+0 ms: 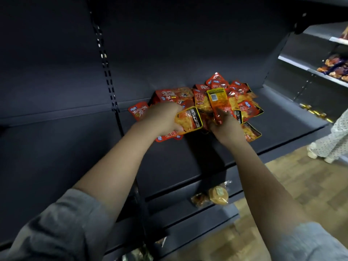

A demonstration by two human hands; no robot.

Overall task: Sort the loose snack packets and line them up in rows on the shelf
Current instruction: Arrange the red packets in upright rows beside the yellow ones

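Note:
A loose heap of red and orange snack packets (239, 95) lies at the back of the dark shelf (169, 162). My left hand (162, 119) grips an orange packet with a yellow rim (189, 120) at the heap's front left. My right hand (227, 129) pinches the lower end of a second orange packet (218, 102), which stands upright with its barcode side facing me. A single red packet (137, 111) lies apart at the left of the heap, and another red one (167, 137) shows under my left hand.
A slotted upright (105, 59) divides the shelf bay from the one on the left. Wrapped buns (216, 194) sit on a lower shelf. At the right, another shelving unit holds packets (335, 68), and a person in dotted trousers (337, 140) stands on the wooden floor.

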